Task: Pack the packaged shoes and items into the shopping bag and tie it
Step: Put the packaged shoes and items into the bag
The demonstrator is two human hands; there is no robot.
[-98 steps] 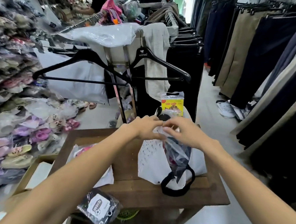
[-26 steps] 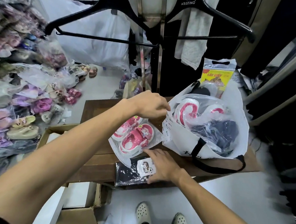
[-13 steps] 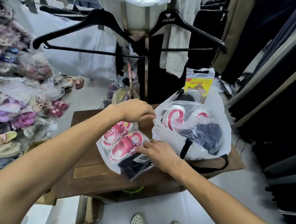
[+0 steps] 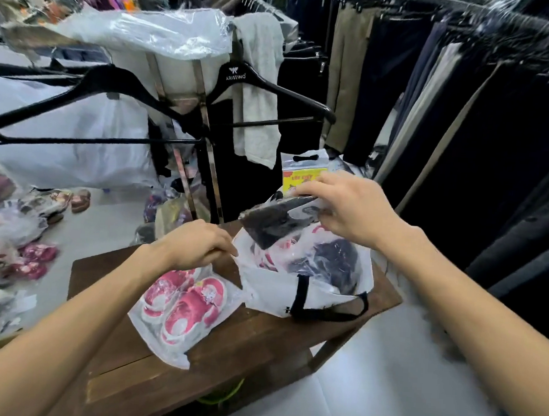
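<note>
A white shopping bag (image 4: pixel 270 299) with black handles lies open on the brown wooden table (image 4: pixel 258 348). Inside it I see wrapped shoes with red trim and a dark wrapped item (image 4: pixel 331 259). My left hand (image 4: pixel 197 243) pinches the bag's left rim. My right hand (image 4: pixel 344 205) holds a flat dark packet in clear plastic (image 4: pixel 272 222) over the bag's mouth. A yellow packet (image 4: pixel 300 177) sticks up at the bag's far side. A clear-wrapped pair of pink shoes (image 4: pixel 182 305) lies on the table to the left of the bag.
Black hangers (image 4: pixel 267 91) hang on a metal stand (image 4: pixel 203 139) just behind the table. Dark trousers (image 4: pixel 464 123) fill racks on the right. Several bagged shoes (image 4: pixel 23 250) are piled on the floor at left. A cardboard box edge shows at lower left.
My right hand picked the dark packet up off the table's front edge and carried it up over the bag's mouth. My left hand stayed on the bag's rim.
</note>
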